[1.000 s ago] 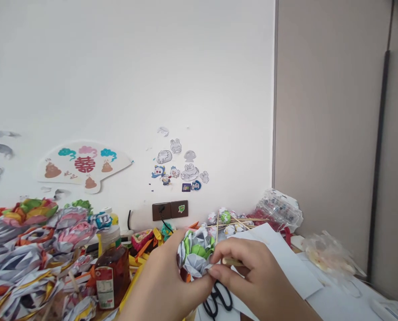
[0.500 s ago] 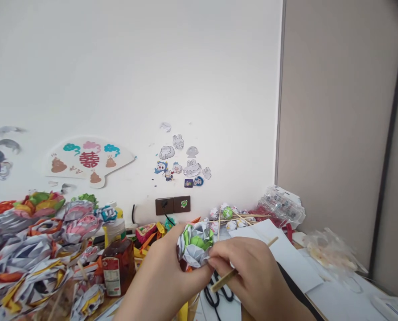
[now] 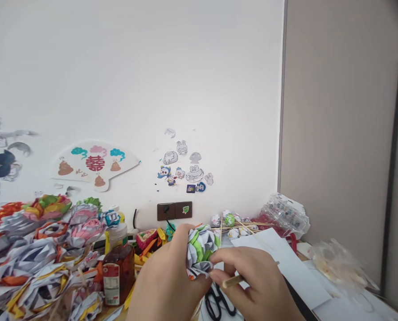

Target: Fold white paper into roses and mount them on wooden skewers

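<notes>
In the head view my left hand (image 3: 172,272) is wrapped round a white and green paper flower (image 3: 201,247), thumb below it and fingers behind. My right hand (image 3: 252,276) pinches the flower's right edge between thumb and forefinger. A thin wooden stick (image 3: 232,281) is tucked in my right hand, its near end poking out past the thumb and the rest hidden by the fingers. Under the hands lie scissors with black handles (image 3: 215,305), their blades out of sight.
Several large folded paper flowers (image 3: 34,258) crowd the left side. A jar of amber liquid (image 3: 118,267) stands beside them. Paper buds on sticks (image 3: 234,223) lie at the back, near white sheets (image 3: 272,249) and a clear plastic bag (image 3: 339,263) on the right.
The flower has turned in my left hand and moved slightly right. The stick in my right hand has swung, so less of it shows. The whole view has shifted a little.
</notes>
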### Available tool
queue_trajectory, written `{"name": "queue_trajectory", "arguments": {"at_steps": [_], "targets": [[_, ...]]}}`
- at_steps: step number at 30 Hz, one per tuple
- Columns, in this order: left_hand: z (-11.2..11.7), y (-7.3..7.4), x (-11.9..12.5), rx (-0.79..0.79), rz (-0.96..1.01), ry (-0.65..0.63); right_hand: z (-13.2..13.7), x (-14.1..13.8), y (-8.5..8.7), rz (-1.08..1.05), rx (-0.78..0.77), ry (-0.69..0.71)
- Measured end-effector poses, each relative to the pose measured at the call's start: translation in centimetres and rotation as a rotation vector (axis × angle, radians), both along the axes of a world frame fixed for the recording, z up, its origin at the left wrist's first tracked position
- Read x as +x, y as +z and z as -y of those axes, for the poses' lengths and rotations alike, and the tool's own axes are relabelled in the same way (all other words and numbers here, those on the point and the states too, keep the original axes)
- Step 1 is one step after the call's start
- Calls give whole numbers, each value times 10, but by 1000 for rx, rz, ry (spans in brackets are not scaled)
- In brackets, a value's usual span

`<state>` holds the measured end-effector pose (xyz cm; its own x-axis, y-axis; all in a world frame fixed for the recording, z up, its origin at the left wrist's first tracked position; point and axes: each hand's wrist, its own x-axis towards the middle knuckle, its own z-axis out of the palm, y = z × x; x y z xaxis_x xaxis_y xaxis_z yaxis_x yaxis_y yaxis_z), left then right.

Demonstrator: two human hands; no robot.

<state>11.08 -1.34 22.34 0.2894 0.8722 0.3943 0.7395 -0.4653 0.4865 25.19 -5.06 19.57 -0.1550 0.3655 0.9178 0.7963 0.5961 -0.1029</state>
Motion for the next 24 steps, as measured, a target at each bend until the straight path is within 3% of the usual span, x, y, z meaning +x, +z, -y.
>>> {"name": "queue_trajectory", "arguments": {"at_steps": [6,24], "targets": [[1,-1,-1,34,-82,31,1,3,-5,29,-136,-11],[-2,-5,-3,71,-92,-43,0,2,-11,103,-174,-120]]}}
